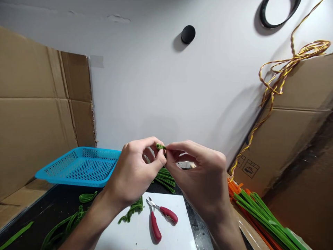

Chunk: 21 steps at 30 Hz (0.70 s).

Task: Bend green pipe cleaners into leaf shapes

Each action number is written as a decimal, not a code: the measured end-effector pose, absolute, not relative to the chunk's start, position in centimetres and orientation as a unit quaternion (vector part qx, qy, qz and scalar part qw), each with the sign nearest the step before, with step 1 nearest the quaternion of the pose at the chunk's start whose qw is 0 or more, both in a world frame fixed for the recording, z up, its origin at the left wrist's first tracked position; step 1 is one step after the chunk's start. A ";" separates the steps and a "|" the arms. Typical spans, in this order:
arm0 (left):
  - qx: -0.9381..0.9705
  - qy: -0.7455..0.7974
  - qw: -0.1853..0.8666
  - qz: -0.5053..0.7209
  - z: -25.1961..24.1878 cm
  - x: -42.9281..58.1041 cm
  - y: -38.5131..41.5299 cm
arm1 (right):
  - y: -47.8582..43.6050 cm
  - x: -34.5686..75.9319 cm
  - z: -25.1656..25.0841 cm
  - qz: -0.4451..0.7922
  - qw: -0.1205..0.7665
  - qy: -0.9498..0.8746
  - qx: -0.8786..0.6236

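My left hand (137, 170) pinches a small coiled piece of green pipe cleaner (160, 146) between thumb and forefinger. My right hand (199, 170) meets it from the other side, thumb and fingertips closed on the end of the same piece. Below the hands, red-handled nippers (158, 218) lie with their handles spread on a white board (122, 238). Bent green pipe cleaner pieces (133, 211) rest on that board near my left wrist. Straight green pipe cleaners (165, 178) show behind the hands, partly hidden by them.
A blue perforated basket (78, 180) stands at the left by a cardboard panel (33, 86). Looped green pipe cleaners (70, 222) lie on the black surface. At right are orange and green stems (262, 211), a cardboard box (301, 93) and a twisted yellow-brown cord (283, 69).
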<state>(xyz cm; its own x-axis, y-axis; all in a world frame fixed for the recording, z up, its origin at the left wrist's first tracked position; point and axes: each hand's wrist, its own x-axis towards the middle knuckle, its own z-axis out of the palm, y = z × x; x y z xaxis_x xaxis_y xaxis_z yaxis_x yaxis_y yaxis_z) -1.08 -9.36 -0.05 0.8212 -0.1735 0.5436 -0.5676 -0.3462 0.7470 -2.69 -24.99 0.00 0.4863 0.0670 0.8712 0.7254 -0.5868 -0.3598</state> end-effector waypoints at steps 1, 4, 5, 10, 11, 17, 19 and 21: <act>0.799 -0.231 0.520 0.194 0.0 -1.1 -9.3 | -24.9 -2.7 -0.1 -0.444 0.364 -0.256 -0.777; 0.797 -0.231 0.520 0.201 -0.1 -1.0 -9.4 | -24.9 -2.6 -0.1 -0.466 0.340 -0.249 -0.778; 0.796 -0.230 0.523 0.202 -0.1 -1.0 -9.5 | -25.0 -2.6 -0.1 -0.472 0.334 -0.247 -0.777; 0.792 -0.225 0.530 0.203 -0.1 -1.0 -9.7 | -25.1 -2.7 -0.1 -0.472 0.332 -0.243 -0.779; 0.792 -0.226 0.530 0.201 -0.1 -1.0 -9.6 | -25.1 -2.7 -0.1 -0.467 0.339 -0.246 -0.779; 0.778 -0.251 0.533 0.219 0.4 -1.0 -8.8 | -25.6 -2.6 0.4 -0.389 0.456 -0.258 -0.758; 0.770 -0.259 0.537 0.229 0.5 -1.0 -8.6 | -25.9 -2.5 0.6 -0.359 0.477 -0.254 -0.761; 0.766 -0.272 0.535 0.232 0.5 -1.1 -8.4 | -26.3 -2.5 0.7 -0.337 0.493 -0.260 -0.759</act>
<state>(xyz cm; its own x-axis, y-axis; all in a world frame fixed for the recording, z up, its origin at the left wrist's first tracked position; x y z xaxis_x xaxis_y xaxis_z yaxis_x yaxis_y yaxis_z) -1.05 -8.43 0.45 0.7452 -0.1682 0.6452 -0.6637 -0.2800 0.6936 -2.51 -26.25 0.69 0.6375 0.0626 0.7679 0.7268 -0.3796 -0.5725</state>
